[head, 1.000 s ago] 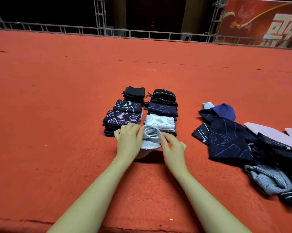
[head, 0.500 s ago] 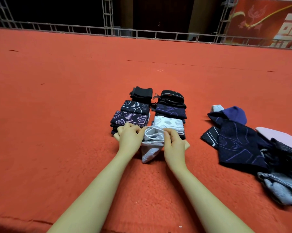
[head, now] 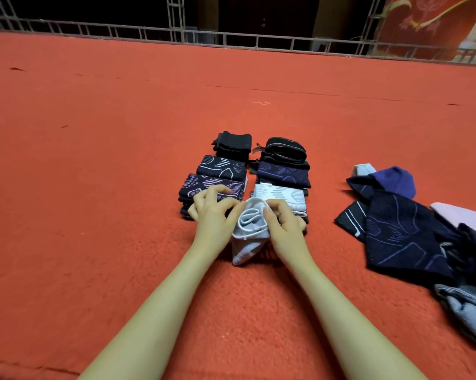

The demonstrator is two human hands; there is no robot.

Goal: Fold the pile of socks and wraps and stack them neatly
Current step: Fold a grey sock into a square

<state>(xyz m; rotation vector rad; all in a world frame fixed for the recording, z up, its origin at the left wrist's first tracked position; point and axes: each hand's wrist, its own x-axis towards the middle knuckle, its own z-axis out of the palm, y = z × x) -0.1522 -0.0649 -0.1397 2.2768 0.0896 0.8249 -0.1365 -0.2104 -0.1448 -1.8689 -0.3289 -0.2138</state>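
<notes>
Both hands on one light grey sock (head: 248,231), held just above the red carpet (head: 94,215), right in front of the folded stacks (head: 245,176).

Left hand (head: 213,218): thumb and fingers curled, pinching the sock's left edge at the cuff opening. Right hand (head: 285,226): fingers curled, pinching the right edge of the same cuff. Cuff is rolled or bunched between the two grips; the toe end hangs down toward the carpet in a point.

Handling, my read:
- Soft knit, very light, no stiffness. It sags wherever it isn't held, hence the drooping toe.
- Stretchy at the cuff, so a pinch there holds well; slip risk is low.
- Not fragile. Only risk is the roll springing open if either pinch lets go before it's tucked.
- Best hold is where it is now: both sides of the cuff rim, thumbs on top. Body of the sock gives nothing to pull against.

Stacks sit in two columns, mostly dark patterned pieces, one white-grey patterned piece (head: 279,194) nearest on the right column. That looks like the matching spot for this one.

Unfolded pile (head: 412,234) lies well apart to the right: dark navy patterned, purple, pink, grey pieces overlapping. Plenty left to fold.
</notes>
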